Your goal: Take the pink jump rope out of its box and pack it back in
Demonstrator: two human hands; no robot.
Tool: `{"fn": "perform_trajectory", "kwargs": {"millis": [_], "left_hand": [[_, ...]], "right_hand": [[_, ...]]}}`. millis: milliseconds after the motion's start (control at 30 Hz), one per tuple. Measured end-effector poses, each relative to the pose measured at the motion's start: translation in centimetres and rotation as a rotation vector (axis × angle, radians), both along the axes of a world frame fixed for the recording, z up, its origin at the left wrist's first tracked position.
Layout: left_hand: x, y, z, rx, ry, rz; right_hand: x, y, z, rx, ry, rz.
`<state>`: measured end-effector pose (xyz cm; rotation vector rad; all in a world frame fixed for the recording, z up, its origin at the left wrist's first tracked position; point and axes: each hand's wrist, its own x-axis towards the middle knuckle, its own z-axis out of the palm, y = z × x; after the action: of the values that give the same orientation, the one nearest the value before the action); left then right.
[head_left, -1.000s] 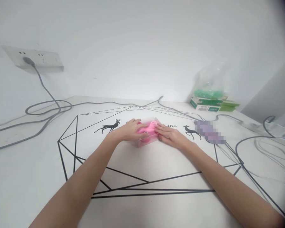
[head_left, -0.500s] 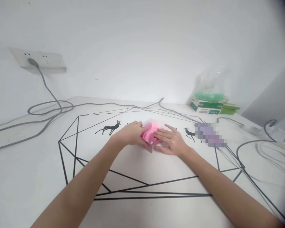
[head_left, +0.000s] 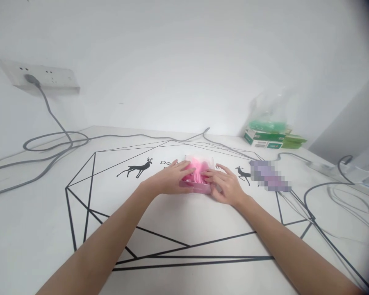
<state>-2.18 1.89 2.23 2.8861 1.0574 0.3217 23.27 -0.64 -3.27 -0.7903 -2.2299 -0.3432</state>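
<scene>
- A white counter (head_left: 184, 217), printed with black angular lines, deer and partly covered lettering.
- Near its middle, a clear box (head_left: 199, 188) with pink contents.
- Along the back and left, a grey cord (head_left: 71, 141), looped at the left.
- At the back right, green-and-white boxes (head_left: 264, 139).
- Right of the box, a purple item (head_left: 269, 175), pixelated beyond recognition.
- Farther right, a curving dark cable (head_left: 305, 200).
</scene>
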Motion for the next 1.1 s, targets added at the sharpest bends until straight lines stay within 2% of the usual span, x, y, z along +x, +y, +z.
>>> {"fn": "perform_trajectory", "kwargs": {"millis": [100, 267, 433, 767, 933, 1100], "left_hand": [[0.6, 0.2, -1.6, 0.059, -0.043, -0.046], [1.6, 0.2, -3.1, 0.141, -0.076, 0.012], [1.8, 0.3, -3.5, 0.160, -0.124, 0.022], [2.6, 0.1, -5.3, 0.232, -0.218, 0.066], [2.8, 0.2, -5.6, 0.260, -0.231, 0.072], [2.6, 0.0, -4.6, 0.247, -0.173, 0.077]], "right_hand": [[0.0, -0.1, -0.1, -0.018, -0.029, -0.081], [-0.6, -0.1, -0.3, -0.119, -0.072, -0.234], [-0.3, 0.0, -0.7, -0.170, -0.029, -0.213], [0.2, 0.2, -0.6, -0.152, 0.024, -0.126], [0.2, 0.2, -0.6, -0.166, 0.051, -0.145], [0.3, 0.2, -0.7, -0.210, 0.046, -0.186]]}}
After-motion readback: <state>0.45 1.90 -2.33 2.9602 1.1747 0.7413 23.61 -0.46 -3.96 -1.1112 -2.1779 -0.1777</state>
